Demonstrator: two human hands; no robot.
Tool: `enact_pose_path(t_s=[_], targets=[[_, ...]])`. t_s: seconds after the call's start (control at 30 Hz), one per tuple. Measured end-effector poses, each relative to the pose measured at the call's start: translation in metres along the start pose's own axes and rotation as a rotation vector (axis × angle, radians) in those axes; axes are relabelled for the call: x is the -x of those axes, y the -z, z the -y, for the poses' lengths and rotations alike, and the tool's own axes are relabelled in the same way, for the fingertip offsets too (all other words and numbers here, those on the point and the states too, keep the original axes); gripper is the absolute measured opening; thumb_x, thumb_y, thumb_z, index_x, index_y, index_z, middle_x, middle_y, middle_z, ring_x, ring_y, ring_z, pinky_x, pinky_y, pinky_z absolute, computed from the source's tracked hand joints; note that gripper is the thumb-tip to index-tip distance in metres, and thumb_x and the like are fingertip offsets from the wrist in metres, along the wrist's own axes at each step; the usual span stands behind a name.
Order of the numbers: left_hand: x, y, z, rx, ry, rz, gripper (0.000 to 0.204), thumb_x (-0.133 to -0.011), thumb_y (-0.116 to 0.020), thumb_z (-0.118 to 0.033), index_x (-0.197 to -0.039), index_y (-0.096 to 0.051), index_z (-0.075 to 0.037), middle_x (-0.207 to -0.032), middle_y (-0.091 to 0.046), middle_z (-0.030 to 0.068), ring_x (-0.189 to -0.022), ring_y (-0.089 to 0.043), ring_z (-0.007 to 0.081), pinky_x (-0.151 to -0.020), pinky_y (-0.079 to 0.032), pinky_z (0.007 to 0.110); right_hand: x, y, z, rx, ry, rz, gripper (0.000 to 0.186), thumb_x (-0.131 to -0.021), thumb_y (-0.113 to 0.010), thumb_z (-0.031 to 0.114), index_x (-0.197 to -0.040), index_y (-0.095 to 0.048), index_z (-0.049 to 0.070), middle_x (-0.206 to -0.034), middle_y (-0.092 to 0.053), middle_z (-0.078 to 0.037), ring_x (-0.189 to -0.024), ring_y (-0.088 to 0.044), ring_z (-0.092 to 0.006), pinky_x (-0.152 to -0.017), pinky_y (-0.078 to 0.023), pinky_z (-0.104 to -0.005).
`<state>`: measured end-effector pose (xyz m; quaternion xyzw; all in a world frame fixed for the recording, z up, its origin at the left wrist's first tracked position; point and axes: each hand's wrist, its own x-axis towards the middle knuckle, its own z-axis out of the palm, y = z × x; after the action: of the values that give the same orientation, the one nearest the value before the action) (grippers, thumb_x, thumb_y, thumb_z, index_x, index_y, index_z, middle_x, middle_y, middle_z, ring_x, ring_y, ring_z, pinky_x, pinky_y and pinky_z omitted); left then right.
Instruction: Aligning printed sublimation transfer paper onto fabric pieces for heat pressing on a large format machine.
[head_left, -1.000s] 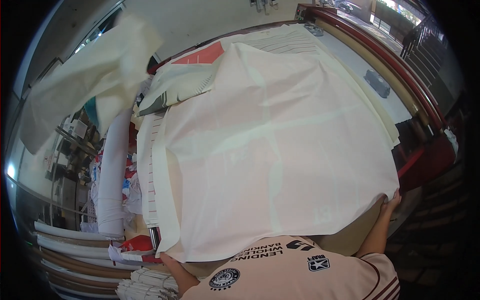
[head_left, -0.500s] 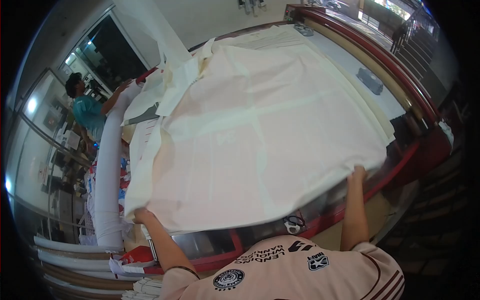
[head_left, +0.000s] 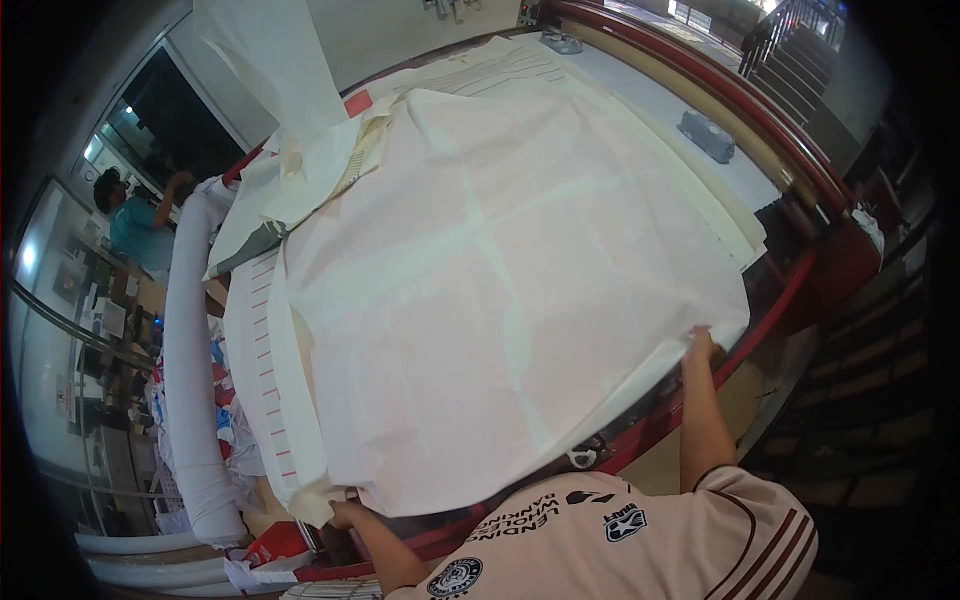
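Observation:
A large, thin whitish sheet (head_left: 450, 290) covers most of the table in front of me, with pinkish patches showing through it. Near its lower left corner, my left hand (head_left: 347, 512) is closed on the near edge. At the lower right corner, my right hand (head_left: 702, 347) grips the same edge, its fingers partly hidden by folded material. Along the left side lies a pale strip with red marks (head_left: 265, 370), partly under the sheet. Crumpled pale sheets (head_left: 330, 165) with a grey piece (head_left: 255, 245) are heaped at the far left.
A long white roll (head_left: 192, 350) borders the table's left side; beyond it a person in a teal shirt (head_left: 140, 235) stands. The red machine rail (head_left: 790, 285) runs along the right. A grey bundle (head_left: 707, 136) lies far right. White sheeting (head_left: 280, 70) hangs at upper left.
My left hand has come nearer and rightward with the sheet's corner, uncovering more of the red-marked strip. My right hand keeps its grip. The person at left has raised an arm.

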<state>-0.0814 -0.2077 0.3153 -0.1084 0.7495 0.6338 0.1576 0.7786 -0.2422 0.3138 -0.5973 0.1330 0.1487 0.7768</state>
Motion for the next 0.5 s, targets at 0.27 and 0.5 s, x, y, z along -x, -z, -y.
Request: enact_pose_path(t_s=[0.27, 0.5], targets=[[-0.027, 0.023, 0.026, -0.322, -0.354, -0.116, 0.075, -0.074, -0.077, -0.031, -0.133, -0.045, 0.000, -0.135, -0.044, 0.0298, -0.117, -0.054, 0.0386, -0.102, -0.041, 0.052, -0.050, -0.179, 0.052, -0.106, 0.260, -0.219, 0.041, -0.072, -0.060, -0.008, -0.113, -0.056, -0.008, -0.110, -0.063, -0.015, -0.088, -0.063, -0.0241, -0.075, -0.053, -0.0332], [-0.035, 0.066, 0.014, -0.455, -0.720, -0.324, 0.089, -0.072, -0.079, -0.035, -0.142, -0.034, -0.002, -0.142, -0.038, 0.0272, -0.121, -0.050, 0.0394, -0.102, -0.040, 0.053, -0.022, -0.096, -0.003, -0.109, -0.041, -0.137, 0.035, -0.070, -0.068, 0.003, -0.100, -0.052, -0.008, -0.092, -0.059, -0.014, -0.073, -0.063, -0.0283, -0.061, -0.057, -0.0432]])
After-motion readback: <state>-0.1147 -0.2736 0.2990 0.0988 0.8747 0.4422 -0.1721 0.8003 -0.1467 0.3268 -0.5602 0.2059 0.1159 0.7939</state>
